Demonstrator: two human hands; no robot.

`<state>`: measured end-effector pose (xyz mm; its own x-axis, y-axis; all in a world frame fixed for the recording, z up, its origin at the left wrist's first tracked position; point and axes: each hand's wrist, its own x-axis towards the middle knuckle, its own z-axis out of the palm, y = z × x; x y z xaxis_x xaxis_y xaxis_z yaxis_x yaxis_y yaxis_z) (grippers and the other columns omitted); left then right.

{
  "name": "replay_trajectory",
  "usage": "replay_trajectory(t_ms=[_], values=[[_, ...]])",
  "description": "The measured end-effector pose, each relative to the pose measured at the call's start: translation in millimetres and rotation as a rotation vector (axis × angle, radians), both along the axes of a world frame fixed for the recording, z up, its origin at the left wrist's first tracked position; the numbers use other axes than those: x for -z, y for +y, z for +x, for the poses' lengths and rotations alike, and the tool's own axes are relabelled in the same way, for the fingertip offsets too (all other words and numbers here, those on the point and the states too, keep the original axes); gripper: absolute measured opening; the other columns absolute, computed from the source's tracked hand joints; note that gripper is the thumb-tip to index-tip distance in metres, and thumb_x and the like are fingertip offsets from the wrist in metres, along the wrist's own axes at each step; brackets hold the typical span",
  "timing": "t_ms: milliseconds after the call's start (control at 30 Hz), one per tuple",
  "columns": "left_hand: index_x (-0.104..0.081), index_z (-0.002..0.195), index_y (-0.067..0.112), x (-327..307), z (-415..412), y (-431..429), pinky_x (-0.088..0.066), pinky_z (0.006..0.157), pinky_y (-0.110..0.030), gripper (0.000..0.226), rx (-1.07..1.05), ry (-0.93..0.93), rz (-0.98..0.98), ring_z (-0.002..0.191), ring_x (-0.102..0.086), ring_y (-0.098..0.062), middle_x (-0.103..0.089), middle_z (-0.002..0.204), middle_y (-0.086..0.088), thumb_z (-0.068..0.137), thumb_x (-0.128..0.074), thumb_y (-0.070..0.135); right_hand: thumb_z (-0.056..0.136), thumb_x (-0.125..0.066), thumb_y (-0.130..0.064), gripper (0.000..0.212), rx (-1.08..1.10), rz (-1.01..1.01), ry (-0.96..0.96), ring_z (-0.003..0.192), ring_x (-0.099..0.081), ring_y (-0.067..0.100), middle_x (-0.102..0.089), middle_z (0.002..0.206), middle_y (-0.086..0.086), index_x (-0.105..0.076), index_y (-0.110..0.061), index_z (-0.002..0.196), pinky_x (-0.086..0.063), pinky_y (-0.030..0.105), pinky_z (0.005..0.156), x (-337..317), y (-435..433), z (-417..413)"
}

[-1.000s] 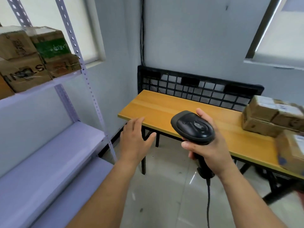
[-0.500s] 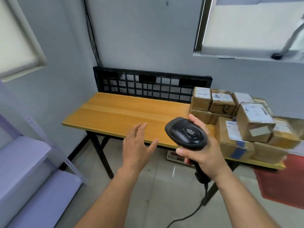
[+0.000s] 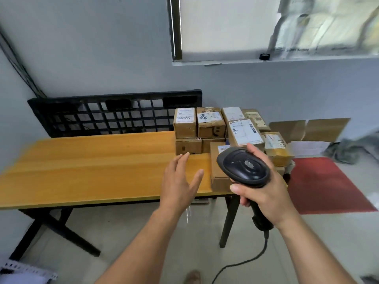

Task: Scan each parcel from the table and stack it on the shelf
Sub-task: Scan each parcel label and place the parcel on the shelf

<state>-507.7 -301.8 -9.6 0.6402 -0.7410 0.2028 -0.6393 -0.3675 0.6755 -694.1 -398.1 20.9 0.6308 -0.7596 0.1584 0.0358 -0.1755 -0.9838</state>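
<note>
Several brown cardboard parcels point(image 3: 207, 125) with white labels are piled on the right end of a wooden table point(image 3: 86, 169). My right hand point(image 3: 264, 193) grips the handle of a black corded barcode scanner point(image 3: 244, 167), held in front of the nearest parcel point(image 3: 217, 173) and hiding part of it. My left hand point(image 3: 180, 181) hovers open over the table's front edge, fingers spread, just left of that parcel and holding nothing. Only a corner of the shelf point(image 3: 24, 273) shows at the bottom left.
A black plastic pallet point(image 3: 114, 111) leans against the wall behind the table. A red mat point(image 3: 328, 185), flattened cardboard point(image 3: 309, 128) and a grey cloth lie on the floor to the right. The scanner cable point(image 3: 246, 261) trails down to the tiled floor.
The view has swung right, away from the shelf, onto the parcel pile. Both hands have come nearer the parcels, the left still open, the right still holding the scanner.
</note>
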Motion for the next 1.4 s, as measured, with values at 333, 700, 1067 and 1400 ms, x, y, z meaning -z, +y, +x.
replay_trajectory(t_ms=[333, 700, 1067, 1400], values=[[-0.028, 0.151, 0.024, 3, 6, -128, -0.036, 0.112, -0.040, 0.063, 0.183, 0.193, -0.010, 0.138, -0.033, -0.015, -0.031, 0.152, 0.001, 0.096, -0.047, 0.049, 0.068, -0.082, 0.007, 0.096, 0.275, 0.003, 0.059, 0.048, -0.058, 0.028, -0.069, 0.103, 0.007, -0.045, -0.052, 0.133, -0.049, 0.035, 0.047, 11, -92, -14], [-0.021, 0.154, 0.022, 44, 11, -212, -0.025, 0.117, -0.050, 0.096, 0.261, 0.591, 0.097, 0.144, -0.026, -0.024, -0.031, 0.156, -0.005, 0.081, -0.033, 0.083, 0.066, -0.085, 0.004, 0.098, 0.323, 0.108, 0.123, 0.047, -0.059, 0.027, -0.067, 0.113, 0.006, -0.041, -0.044, 0.139, -0.050, 0.032, 0.044, 28, -150, 15], [0.011, 0.145, 0.056, 34, -11, -191, -0.010, 0.118, -0.034, 0.084, 0.431, 0.658, -0.074, 0.144, -0.004, -0.001, -0.004, 0.148, 0.033, 0.073, -0.017, 0.091, 0.058, -0.083, -0.011, 0.093, 0.256, 0.168, 0.079, 0.047, -0.059, 0.029, -0.072, 0.108, 0.001, -0.042, -0.053, 0.131, -0.050, 0.034, 0.047, 30, -125, 11], [0.009, 0.146, 0.054, 3, 6, -125, -0.054, 0.094, -0.041, 0.127, 0.418, 0.835, -0.164, 0.122, -0.054, -0.015, -0.050, 0.139, 0.007, 0.067, -0.087, 0.029, 0.060, -0.084, -0.011, 0.095, 0.160, 0.094, 0.003, 0.049, -0.059, 0.028, -0.071, 0.107, 0.008, -0.044, -0.050, 0.137, -0.050, 0.035, 0.048, 2, -83, -2]])
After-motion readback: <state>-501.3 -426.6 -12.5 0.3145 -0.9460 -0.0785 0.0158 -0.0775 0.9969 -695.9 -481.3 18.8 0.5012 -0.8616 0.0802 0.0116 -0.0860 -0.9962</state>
